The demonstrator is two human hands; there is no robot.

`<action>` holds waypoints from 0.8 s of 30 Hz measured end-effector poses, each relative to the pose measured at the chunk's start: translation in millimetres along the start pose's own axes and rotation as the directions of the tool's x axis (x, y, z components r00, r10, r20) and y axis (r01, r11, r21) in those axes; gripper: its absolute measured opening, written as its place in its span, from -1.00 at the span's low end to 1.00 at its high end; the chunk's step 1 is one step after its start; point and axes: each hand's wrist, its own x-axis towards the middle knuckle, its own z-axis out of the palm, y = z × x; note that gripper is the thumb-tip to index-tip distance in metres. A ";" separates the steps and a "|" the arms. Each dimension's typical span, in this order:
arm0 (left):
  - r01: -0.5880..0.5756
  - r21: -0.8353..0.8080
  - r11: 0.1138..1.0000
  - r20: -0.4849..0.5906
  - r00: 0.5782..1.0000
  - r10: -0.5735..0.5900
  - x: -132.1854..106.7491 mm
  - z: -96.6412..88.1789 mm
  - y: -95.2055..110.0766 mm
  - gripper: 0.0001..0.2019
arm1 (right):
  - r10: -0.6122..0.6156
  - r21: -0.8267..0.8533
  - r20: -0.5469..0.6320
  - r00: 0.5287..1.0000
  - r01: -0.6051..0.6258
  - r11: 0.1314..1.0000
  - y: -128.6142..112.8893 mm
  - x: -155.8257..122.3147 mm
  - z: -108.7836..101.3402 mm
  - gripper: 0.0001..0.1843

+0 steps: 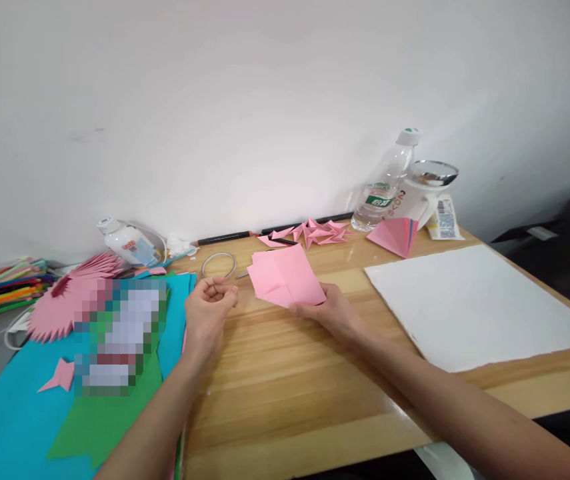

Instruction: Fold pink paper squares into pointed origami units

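My right hand (327, 307) grips a small stack of pink paper squares (287, 275) at its near right corner, thumb on top. The stack is held over the wooden table, and its sheets are slightly fanned at the left. To the left of the paper, apart from it, my left hand (212, 301) is closed with the fingers curled in and the thumb against them. Nothing shows in it. Just beyond that hand lies a thin ring (219, 254). Several folded pink paper pieces (312, 233) are piled behind the stack, near the wall.
A water bottle (385, 183), a white cup-like container (422, 200) and a pink folded fan (395, 237) stand at back right. A white board (485, 307) lies right. Blue paper (9, 413), green paper (115, 427), a pink spiky ring (65, 310) and a white bottle (129, 241) are left.
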 end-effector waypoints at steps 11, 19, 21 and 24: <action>0.219 -0.125 0.968 0.517 0.847 -0.125 -32.7 17.8 -13.2 -0.76 | -0.092 0.115 0.134 0.987 0.077 0.990 11.7 -2.6 6.1 -0.65; 0.261 -0.129 0.957 0.460 0.871 -0.175 -27.8 12.8 -4.0 -0.78 | -0.142 0.178 0.324 0.935 0.087 0.980 1.9 -5.4 -0.3 -0.56; 0.248 -0.130 0.960 0.466 0.870 -0.162 -27.7 11.8 -2.6 -0.78 | -0.162 0.215 0.339 0.927 0.091 0.972 0.7 -5.2 -1.9 -0.56; 0.256 -0.072 0.964 0.537 0.824 -0.179 -27.7 10.0 -4.8 -0.79 | -0.160 0.245 0.257 0.953 0.096 0.965 1.3 -4.6 -2.6 -0.56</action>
